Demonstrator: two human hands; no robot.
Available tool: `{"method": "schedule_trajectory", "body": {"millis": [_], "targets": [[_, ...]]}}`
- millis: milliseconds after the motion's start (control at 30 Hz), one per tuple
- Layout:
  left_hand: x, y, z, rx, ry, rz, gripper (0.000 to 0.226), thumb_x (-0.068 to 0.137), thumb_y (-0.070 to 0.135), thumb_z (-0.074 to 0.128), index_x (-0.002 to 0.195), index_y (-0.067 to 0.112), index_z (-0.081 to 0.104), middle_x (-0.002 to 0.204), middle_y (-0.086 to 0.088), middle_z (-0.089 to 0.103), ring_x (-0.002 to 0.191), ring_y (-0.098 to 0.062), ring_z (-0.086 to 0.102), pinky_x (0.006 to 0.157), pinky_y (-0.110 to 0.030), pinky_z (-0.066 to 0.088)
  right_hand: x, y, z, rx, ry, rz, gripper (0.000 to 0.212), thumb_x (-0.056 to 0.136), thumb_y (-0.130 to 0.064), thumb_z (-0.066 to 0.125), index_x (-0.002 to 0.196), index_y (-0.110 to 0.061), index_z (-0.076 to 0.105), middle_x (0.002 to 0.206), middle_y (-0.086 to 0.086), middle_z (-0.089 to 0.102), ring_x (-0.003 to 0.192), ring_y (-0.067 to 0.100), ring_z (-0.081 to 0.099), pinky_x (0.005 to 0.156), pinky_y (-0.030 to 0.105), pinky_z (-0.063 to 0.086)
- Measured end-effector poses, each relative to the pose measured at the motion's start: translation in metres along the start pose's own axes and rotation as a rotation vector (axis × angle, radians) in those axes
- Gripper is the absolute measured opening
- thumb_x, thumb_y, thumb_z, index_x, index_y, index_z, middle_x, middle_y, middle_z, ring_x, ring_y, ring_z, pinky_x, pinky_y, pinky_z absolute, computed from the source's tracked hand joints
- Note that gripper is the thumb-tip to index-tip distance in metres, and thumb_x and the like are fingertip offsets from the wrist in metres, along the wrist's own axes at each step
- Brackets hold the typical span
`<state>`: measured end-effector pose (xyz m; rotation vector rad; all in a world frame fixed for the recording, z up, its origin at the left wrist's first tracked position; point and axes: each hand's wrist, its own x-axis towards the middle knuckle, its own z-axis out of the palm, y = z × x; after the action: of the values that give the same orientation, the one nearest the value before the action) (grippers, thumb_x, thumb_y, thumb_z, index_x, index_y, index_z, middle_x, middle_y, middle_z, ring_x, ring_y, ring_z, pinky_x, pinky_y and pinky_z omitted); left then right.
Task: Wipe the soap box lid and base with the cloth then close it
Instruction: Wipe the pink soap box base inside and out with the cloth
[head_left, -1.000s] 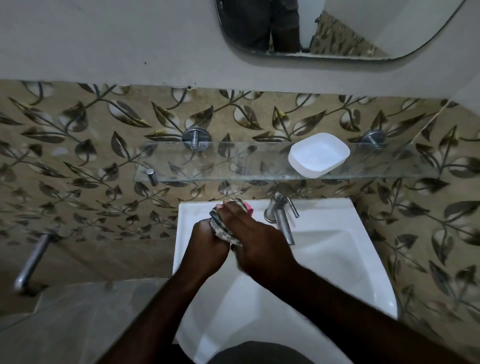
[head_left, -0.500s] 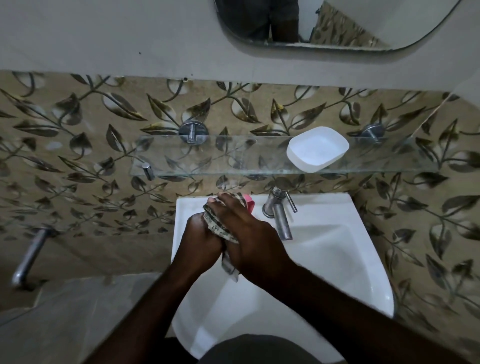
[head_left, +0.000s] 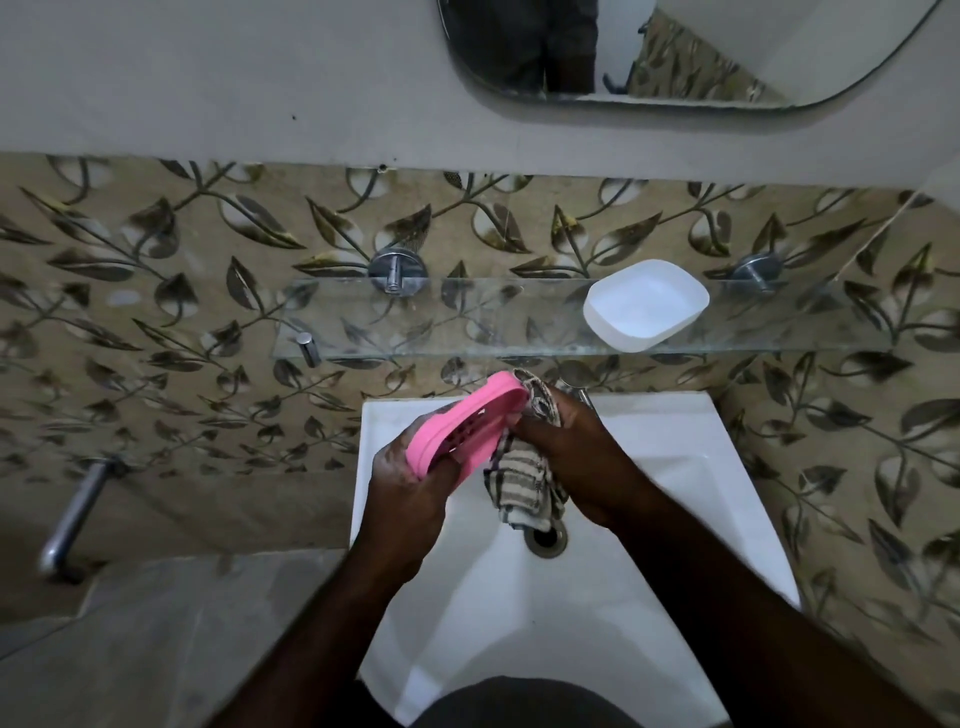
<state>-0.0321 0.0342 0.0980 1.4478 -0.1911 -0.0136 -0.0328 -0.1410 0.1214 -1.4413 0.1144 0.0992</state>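
My left hand (head_left: 402, 486) grips a pink perforated soap box part (head_left: 465, 423), tilted on edge over the white sink (head_left: 675, 467). My right hand (head_left: 576, 457) holds a striped grey and beige cloth (head_left: 522, 486) against the pink part's right end; the cloth's tail hangs toward the drain. A white soap box part (head_left: 645, 304), open side up, rests on the glass shelf (head_left: 415, 327) above the sink. Whether the pink piece is lid or base I cannot tell.
A drain hole (head_left: 545, 538) lies under the cloth. The tap behind my right hand is mostly hidden. A mirror (head_left: 675, 47) hangs above the shelf. A metal pipe (head_left: 72, 514) juts from the leaf-patterned wall at left, above a grey ledge (head_left: 156, 623).
The pink part was nearly covered by the cloth and my hands; now it is exposed and tilted up, and the cloth has slid to its right end and hangs lower.
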Motion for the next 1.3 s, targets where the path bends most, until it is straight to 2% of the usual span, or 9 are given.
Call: {"method": "schedule_trajectory", "body": {"millis": [133,233,433,567,700,867,1000,1133,1300], "targets": [[-0.007,-0.010,-0.003,0.022,-0.159,-0.115,0.044,0.070,0.018,0.074,0.106,0.043,0.070,0.099,0.007,0.075,0.087,-0.011,0.070,0.069,-0.020,0.053,0.000,-0.004,0.002,-0.525,0.159,-0.204,0.024,0.090,-0.018,0.059,0.104,-0.035,0.067,0.094,-0.023,0.072,0.089,-0.006,0.065,0.078,0.018,0.047],[-0.005,-0.009,-0.003,0.124,-0.315,-0.233,0.041,0.068,0.032,0.075,0.108,0.033,0.070,0.099,0.003,0.076,0.090,-0.017,0.071,0.074,-0.028,0.058,-0.005,-0.007,0.005,-0.969,0.201,-0.303,0.038,0.084,-0.025,0.054,0.121,-0.026,0.064,0.116,-0.006,0.070,0.107,0.012,0.062,0.087,0.024,0.045],[0.005,-0.011,0.013,0.384,-0.103,-0.216,0.026,0.084,0.012,0.062,0.058,0.017,0.059,0.046,0.009,0.060,0.043,-0.007,0.054,0.044,-0.023,0.043,-0.021,-0.010,0.034,-1.037,0.126,-0.346,0.051,0.082,-0.029,0.041,0.130,-0.029,0.059,0.133,-0.003,0.060,0.117,0.019,0.060,0.094,0.034,0.047],[0.003,-0.021,0.010,0.400,-0.127,-0.081,0.025,0.083,0.001,0.064,0.083,0.026,0.066,0.082,0.010,0.071,0.077,-0.006,0.067,0.066,-0.027,0.055,-0.034,-0.001,0.043,-1.314,-0.061,-0.554,0.049,0.085,-0.023,0.045,0.132,-0.032,0.055,0.147,-0.002,0.047,0.107,0.023,0.066,0.079,0.032,0.056],[0.001,-0.026,0.009,0.351,0.008,-0.083,0.005,0.076,0.023,0.068,0.072,0.021,0.069,0.064,0.007,0.072,0.061,-0.008,0.067,0.053,-0.027,0.053,-0.023,0.000,0.030,-1.157,-0.008,-0.548,0.046,0.089,-0.019,0.056,0.133,-0.031,0.056,0.143,-0.006,0.052,0.122,0.011,0.057,0.094,0.019,0.040],[0.004,-0.022,0.008,0.239,0.063,-0.105,0.008,0.071,0.047,0.066,0.072,0.040,0.069,0.060,0.014,0.069,0.053,-0.002,0.063,0.052,-0.021,0.050,-0.024,-0.002,0.036,-0.971,0.065,-0.357,0.050,0.090,-0.014,0.044,0.138,-0.024,0.052,0.131,-0.002,0.057,0.114,0.019,0.059,0.101,0.040,0.047],[0.005,-0.022,0.003,0.211,-0.016,-0.002,0.016,0.079,0.027,0.062,0.083,0.037,0.073,0.079,0.012,0.075,0.073,-0.007,0.072,0.062,-0.029,0.058,-0.034,-0.002,0.057,-1.278,-0.023,-0.582,0.054,0.082,-0.015,0.053,0.134,-0.032,0.055,0.147,-0.004,0.048,0.099,0.023,0.068,0.074,0.033,0.056],[0.005,-0.025,0.002,0.203,0.061,-0.039,0.008,0.073,0.019,0.062,0.070,0.024,0.069,0.061,-0.001,0.069,0.058,-0.018,0.066,0.051,-0.048,0.054,-0.024,-0.005,0.048,-1.140,0.007,-0.505,0.056,0.083,-0.019,0.055,0.136,-0.036,0.050,0.150,-0.011,0.041,0.119,0.018,0.058,0.085,0.034,0.055],[0.000,-0.016,0.009,0.168,0.082,0.069,0.006,0.075,0.037,0.069,0.078,0.042,0.072,0.068,0.013,0.073,0.058,-0.004,0.066,0.054,-0.021,0.053,-0.023,-0.010,0.039,-0.746,0.139,-0.290,0.056,0.084,-0.015,0.046,0.139,-0.019,0.051,0.139,0.001,0.056,0.128,0.013,0.051,0.107,0.021,0.037]]}}
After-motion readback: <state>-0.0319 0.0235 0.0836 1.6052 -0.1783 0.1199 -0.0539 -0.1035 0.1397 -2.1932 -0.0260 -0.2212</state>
